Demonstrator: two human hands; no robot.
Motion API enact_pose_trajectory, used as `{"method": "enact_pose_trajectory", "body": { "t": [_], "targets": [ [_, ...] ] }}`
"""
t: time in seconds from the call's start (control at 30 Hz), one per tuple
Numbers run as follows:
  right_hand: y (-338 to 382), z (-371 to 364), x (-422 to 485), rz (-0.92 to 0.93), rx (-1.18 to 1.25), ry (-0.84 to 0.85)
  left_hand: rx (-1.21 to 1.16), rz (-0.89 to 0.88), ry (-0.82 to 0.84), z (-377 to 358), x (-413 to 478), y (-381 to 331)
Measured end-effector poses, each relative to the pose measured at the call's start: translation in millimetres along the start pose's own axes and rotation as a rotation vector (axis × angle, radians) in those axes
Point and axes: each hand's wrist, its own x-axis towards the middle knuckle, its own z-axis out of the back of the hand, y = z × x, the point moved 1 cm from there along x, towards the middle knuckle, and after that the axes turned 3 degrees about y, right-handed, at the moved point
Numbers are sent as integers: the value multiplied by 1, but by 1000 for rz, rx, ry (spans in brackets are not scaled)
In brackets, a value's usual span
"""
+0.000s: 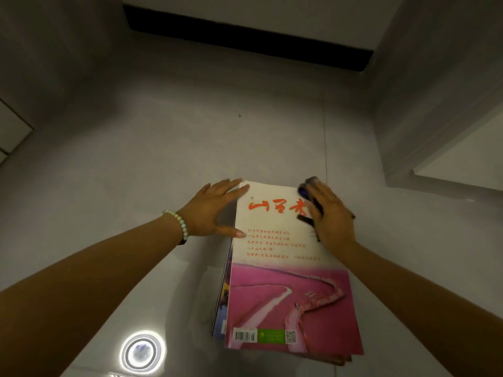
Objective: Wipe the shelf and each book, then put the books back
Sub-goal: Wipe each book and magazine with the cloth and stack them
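A stack of books [222,300] lies on the grey tiled floor [136,159], near and slightly right of centre. The top book [288,284] has red lettering on white above a pink picture. The left hand [212,208], with a beaded bracelet [178,221] on its wrist, lies flat with released, straight fingers [231,187] along the cover's far left edge. The right hand [332,216] presses a dark cloth [306,190] onto the cover's far right corner, fingers extended over it. A round light reflection [143,352] shines on the near-left floor.

Magazines [221,308] are stacked flat on the floor [163,159]; the top cover [275,224] is white with red characters, pink below. A dark cloth [304,190] is pressed on its far corner.
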Motion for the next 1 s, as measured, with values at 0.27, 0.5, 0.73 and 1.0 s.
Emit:
{"method": "enact_pose_trajectory", "body": {
  "t": [0.27, 0.5, 0.73, 1.0],
  "targets": [
    [2, 2, -16, 186, 8, 107, 92, 59, -29, 1, -6, -18],
    [54, -28, -60, 377, 22, 237, 20, 67, -24, -4, -6, -22],
    [11, -10, -51, 228, -20, 162, 41, 108, 5, -11, -7, -25],
    [62, -32, -114, 541, 0, 476, 136, 133, 2, -12, -6, -27]
  ]
}}
